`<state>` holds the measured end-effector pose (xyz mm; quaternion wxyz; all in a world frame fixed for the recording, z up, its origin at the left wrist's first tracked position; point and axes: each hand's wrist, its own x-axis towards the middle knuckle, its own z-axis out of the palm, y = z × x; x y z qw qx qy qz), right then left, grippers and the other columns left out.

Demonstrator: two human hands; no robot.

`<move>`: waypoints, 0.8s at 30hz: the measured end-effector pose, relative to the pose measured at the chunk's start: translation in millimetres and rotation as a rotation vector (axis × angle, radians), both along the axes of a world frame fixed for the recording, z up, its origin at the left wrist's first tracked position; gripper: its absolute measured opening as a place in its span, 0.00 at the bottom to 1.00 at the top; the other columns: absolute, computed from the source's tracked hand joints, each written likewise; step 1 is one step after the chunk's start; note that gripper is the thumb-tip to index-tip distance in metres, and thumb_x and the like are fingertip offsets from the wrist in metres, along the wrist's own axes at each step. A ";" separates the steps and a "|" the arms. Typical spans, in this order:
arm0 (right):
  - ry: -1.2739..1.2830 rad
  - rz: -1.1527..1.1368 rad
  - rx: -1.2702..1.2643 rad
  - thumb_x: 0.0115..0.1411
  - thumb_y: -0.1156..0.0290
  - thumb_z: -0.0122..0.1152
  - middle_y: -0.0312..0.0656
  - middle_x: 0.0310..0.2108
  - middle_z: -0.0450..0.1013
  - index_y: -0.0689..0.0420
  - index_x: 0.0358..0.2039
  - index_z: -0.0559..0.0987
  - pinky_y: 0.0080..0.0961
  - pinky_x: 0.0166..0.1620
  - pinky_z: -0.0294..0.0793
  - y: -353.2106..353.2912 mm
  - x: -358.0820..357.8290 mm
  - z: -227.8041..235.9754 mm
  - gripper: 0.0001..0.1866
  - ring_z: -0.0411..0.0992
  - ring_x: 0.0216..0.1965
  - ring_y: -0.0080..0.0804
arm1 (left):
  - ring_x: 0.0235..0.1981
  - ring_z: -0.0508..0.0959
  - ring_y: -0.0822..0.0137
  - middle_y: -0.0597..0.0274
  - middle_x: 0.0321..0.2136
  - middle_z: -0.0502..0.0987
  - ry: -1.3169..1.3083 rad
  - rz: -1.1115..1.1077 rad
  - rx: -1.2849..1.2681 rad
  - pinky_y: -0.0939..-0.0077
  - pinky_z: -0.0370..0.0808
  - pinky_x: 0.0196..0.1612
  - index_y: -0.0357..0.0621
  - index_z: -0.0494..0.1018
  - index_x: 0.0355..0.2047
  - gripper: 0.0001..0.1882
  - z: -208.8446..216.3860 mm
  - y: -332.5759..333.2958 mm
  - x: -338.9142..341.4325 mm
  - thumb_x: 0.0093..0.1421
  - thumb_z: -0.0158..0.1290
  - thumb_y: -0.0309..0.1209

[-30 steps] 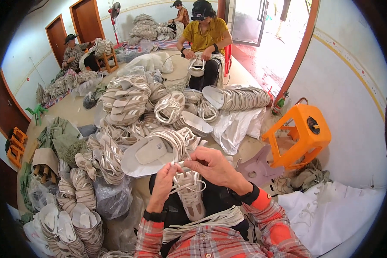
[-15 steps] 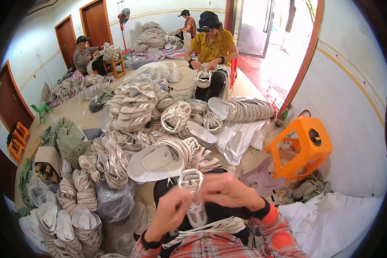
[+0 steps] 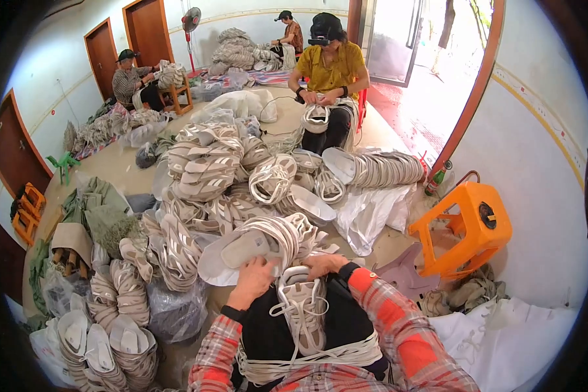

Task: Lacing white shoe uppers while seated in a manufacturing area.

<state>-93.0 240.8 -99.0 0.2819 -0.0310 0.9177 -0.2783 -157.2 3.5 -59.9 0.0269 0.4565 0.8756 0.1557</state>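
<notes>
A beige-and-white shoe upper (image 3: 302, 307) lies on my dark-trousered lap, toe toward me, its laces tied with loops to both sides. My right hand (image 3: 326, 264) is closed at its collar, the thumb and fingertips pinched at the edge. My left hand (image 3: 255, 282) reaches forward with bent but spread fingers against a row of nested shoe uppers (image 3: 245, 247) just beyond my knees. Its fingertips touch the nearest sole; whether they grip is hard to see. A bundle of white laces (image 3: 346, 353) lies across my lap.
Piled shoe uppers (image 3: 206, 160) fill the floor ahead, with more stacks (image 3: 134, 349) at lower left. An orange stool (image 3: 467, 222), a green bottle (image 3: 436, 179) and white sheeting (image 3: 503, 340) are on the right. Opposite sits a co-worker (image 3: 330, 72) handling a shoe; others work farther back.
My hands have parted from above the shoe's laces and moved forward, the left to the stacked uppers, the right to the collar. The tied laces now show, and the view has shifted slightly.
</notes>
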 end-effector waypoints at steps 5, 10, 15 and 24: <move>0.115 -0.237 -0.205 0.44 0.66 0.57 0.49 0.28 0.75 0.63 0.39 0.75 0.29 0.36 0.70 -32.5 32.6 117.3 0.21 0.72 0.30 0.37 | 0.41 0.73 0.45 0.46 0.40 0.67 -0.140 0.031 -0.047 0.54 0.70 0.42 0.59 0.63 0.51 0.25 -18.1 9.3 -3.6 0.51 0.53 0.33; 0.117 -1.013 -1.330 0.54 0.72 0.54 0.41 0.35 0.75 0.62 0.42 0.75 0.32 0.41 0.73 -36.8 68.6 15.3 0.15 0.74 0.35 0.34 | 0.43 0.72 0.39 0.39 0.43 0.68 -0.301 -0.034 0.317 0.51 0.69 0.45 0.53 0.53 0.59 0.33 -42.0 -1.0 -16.1 0.52 0.51 0.34; -0.122 -1.119 -1.624 0.56 0.75 0.58 0.37 0.44 0.72 0.58 0.50 0.69 0.28 0.48 0.71 -114.9 118.6 61.0 0.20 0.70 0.45 0.26 | 0.37 0.74 0.55 0.51 0.39 0.74 0.698 0.121 0.457 0.67 0.70 0.42 0.38 0.66 0.51 0.27 37.6 -55.9 -44.0 0.50 0.56 0.32; 0.454 -0.756 -1.637 0.60 0.79 0.48 0.45 0.54 0.60 0.62 0.61 0.51 0.27 0.60 0.60 -176.3 -45.9 47.3 0.29 0.62 0.54 0.32 | 0.35 0.74 0.72 0.64 0.36 0.77 -0.983 0.097 0.588 0.75 0.70 0.40 0.37 0.72 0.46 0.19 8.5 -107.8 -69.3 0.60 0.47 0.37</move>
